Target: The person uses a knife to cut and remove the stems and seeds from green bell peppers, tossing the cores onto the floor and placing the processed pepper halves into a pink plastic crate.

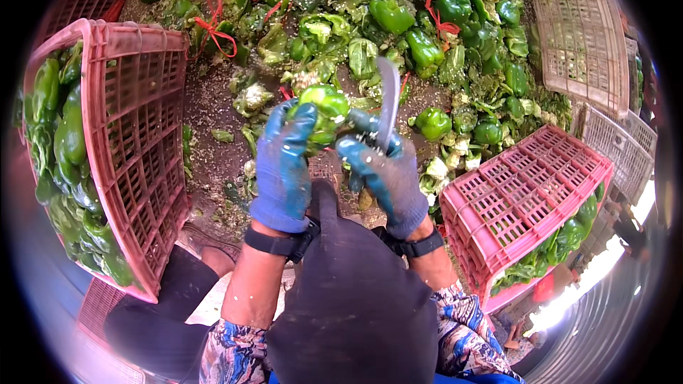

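My left hand (284,163), in a blue glove with a darker coated palm, is closed around a green bell pepper (327,108) in front of me. Its fingers wrap the pepper's left side. Close by on the right, my right hand (388,181) wears a matching glove and grips a knife (390,96). The curved blade points up and away from me, and the fingers hide the handle. A small gap shows between the pepper and the blade. Under and beyond both hands spreads a heap of green peppers (391,16) mixed with cut scraps and pale seeds.
A pink crate (135,142) with green peppers stands at the left. Another pink crate (526,195) with peppers sits at the right. Pale crates (580,25) line the upper right. Red ties (213,27) lie among the scraps.
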`<state>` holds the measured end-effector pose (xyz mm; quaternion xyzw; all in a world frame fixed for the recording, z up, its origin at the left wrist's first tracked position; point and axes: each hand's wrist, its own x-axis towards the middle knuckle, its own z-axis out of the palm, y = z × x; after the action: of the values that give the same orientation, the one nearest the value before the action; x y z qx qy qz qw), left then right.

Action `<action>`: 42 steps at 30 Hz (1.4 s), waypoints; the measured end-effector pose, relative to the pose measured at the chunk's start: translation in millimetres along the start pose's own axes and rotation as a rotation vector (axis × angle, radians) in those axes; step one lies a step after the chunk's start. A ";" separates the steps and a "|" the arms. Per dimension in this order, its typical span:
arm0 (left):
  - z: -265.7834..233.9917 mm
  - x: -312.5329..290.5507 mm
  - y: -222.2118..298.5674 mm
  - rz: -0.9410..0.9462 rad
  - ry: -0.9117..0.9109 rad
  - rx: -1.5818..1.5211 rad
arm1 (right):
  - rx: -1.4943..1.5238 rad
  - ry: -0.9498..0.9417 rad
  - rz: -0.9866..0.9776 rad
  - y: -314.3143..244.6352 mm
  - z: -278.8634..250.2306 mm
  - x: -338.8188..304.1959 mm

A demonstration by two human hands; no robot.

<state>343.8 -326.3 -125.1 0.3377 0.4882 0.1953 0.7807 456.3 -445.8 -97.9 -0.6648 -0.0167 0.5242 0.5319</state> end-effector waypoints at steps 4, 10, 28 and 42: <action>10.7 -13.0 -1.1 0.045 0.013 0.222 | -0.043 -0.054 -0.022 -6.3 -2.9 16.9; -1.3 -9.3 12.2 -0.007 -0.124 0.385 | -0.058 -0.161 0.076 2.2 -23.8 31.8; 0.2 -3.5 1.8 0.090 0.018 0.239 | 0.018 -0.063 -0.075 19.9 6.9 20.7; 12.1 -17.3 0.1 0.224 -0.007 0.122 | -0.823 0.304 -0.470 48.2 8.9 66.9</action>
<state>346.9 -341.3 -110.5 0.4378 0.4556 0.2499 0.7337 454.2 -421.8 -177.2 -0.8667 -0.2942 0.2371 0.3255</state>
